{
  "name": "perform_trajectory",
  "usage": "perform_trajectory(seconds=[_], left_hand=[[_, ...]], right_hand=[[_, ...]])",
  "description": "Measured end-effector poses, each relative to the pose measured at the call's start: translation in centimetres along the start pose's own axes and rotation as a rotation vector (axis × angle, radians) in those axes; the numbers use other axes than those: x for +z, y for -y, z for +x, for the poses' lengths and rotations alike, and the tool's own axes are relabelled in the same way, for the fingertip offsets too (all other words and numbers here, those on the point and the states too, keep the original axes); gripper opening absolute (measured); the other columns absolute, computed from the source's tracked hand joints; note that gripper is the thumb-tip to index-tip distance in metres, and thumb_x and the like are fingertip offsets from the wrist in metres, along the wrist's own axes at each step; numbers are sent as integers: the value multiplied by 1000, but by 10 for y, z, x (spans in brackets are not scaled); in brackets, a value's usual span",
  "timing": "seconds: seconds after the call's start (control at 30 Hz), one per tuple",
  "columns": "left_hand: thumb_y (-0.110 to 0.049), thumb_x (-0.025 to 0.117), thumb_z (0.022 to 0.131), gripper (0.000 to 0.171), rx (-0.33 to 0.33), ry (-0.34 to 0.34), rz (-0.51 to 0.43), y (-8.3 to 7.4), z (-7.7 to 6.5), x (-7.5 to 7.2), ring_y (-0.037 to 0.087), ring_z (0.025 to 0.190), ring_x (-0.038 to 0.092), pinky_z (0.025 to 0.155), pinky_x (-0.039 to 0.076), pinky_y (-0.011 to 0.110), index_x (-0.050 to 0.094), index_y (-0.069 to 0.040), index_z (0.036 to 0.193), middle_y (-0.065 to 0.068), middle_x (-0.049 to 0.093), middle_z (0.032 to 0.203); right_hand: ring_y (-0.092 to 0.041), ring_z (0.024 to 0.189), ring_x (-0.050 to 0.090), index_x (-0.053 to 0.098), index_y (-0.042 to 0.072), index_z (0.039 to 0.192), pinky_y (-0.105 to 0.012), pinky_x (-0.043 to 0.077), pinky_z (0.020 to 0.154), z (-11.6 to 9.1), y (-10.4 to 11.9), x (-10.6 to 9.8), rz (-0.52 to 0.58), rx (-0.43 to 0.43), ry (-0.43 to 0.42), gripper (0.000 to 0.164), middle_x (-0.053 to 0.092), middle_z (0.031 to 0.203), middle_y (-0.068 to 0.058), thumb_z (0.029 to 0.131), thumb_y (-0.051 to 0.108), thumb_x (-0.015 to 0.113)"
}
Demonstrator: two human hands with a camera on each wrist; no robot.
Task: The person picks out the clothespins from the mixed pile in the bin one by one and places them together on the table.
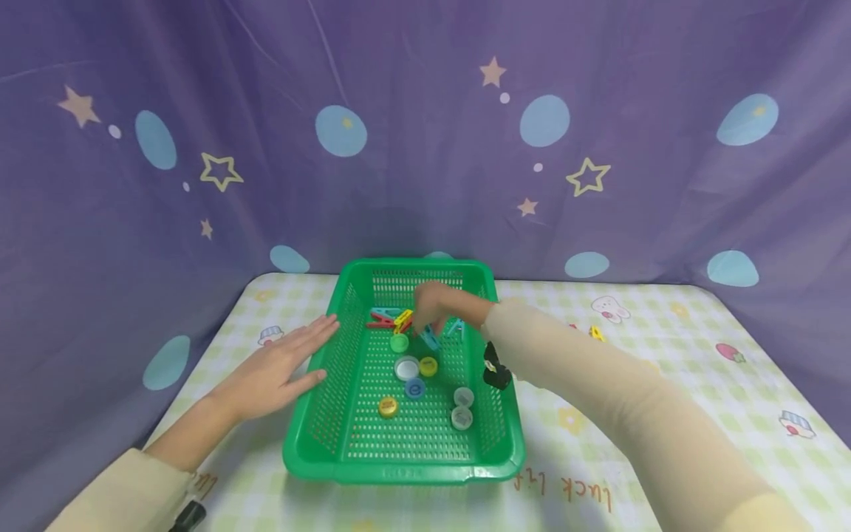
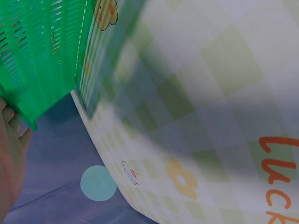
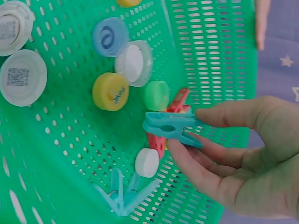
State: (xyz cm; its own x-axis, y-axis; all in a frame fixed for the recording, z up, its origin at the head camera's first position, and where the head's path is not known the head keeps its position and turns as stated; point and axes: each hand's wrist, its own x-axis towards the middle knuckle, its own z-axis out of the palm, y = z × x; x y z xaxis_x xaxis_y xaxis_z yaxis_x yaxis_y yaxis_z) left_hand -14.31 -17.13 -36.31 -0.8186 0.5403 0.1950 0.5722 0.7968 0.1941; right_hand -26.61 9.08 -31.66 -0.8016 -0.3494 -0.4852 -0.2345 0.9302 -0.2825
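Observation:
A green plastic basket (image 1: 405,473) with slotted walls stands on the table. Inside its far part, my right hand (image 1: 435,304) pinches a blue clothespin (image 3: 170,125) between thumb and fingers. Beneath the hand lie red clothespins (image 3: 179,99), a yellow clothespin (image 1: 402,318) and more blue clothespins (image 3: 122,193). Several bottle caps are scattered over the basket floor: a yellow cap (image 3: 110,91), a blue cap (image 3: 110,36), a green cap (image 3: 157,95) and white caps (image 3: 23,78). My left hand (image 1: 279,373) rests with fairly straight fingers at the basket's left rim.
On the tablecloth (image 1: 565,458), right of the basket, lie a yellow clothespin (image 1: 597,333) and a bit of red beside it, partly behind my right sleeve (image 1: 585,377). A purple patterned curtain (image 1: 425,199) hangs behind the table's far edge.

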Motion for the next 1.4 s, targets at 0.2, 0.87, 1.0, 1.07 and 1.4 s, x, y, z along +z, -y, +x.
perform_trajectory(seconds=[0.2,0.87,1.0,1.07,1.4], left_hand=[[-36,56,95,68,1,-3,3,0,1,-2,35,144,32,110,35,59,26,-17,154,7,26,161],[-37,55,96,68,4,-10,19,1,0,3,34,144,33,110,34,58,25,-18,154,6,25,161],[-37,55,96,68,-1,-6,22,0,-1,3,34,144,33,110,35,58,25,-17,154,6,26,161],[-37,55,96,68,-3,-3,22,0,-1,2,34,144,33,110,35,58,25,-17,154,6,25,161],[-36,55,96,68,-2,-6,27,-1,0,0,34,144,33,110,35,59,25,-17,154,6,26,161]], right_hand=[[-7,54,57,56,15,56,-16,46,53,-11,-8,-14,-79,-124,77,28,53,56,6,84,12,62],[-33,105,68,67,2,99,-34,59,86,-42,-60,-22,482,-209,111,14,68,102,-9,93,14,62],[-36,110,65,64,1,110,-32,59,84,-45,-70,-23,560,-216,127,19,66,108,-11,96,10,57],[-36,109,65,63,0,112,-34,58,86,-47,-75,-22,589,-222,132,20,65,110,-12,96,8,55],[-30,109,67,57,-5,116,-40,55,94,-53,-93,-16,685,-268,168,23,61,118,-19,95,1,50]])
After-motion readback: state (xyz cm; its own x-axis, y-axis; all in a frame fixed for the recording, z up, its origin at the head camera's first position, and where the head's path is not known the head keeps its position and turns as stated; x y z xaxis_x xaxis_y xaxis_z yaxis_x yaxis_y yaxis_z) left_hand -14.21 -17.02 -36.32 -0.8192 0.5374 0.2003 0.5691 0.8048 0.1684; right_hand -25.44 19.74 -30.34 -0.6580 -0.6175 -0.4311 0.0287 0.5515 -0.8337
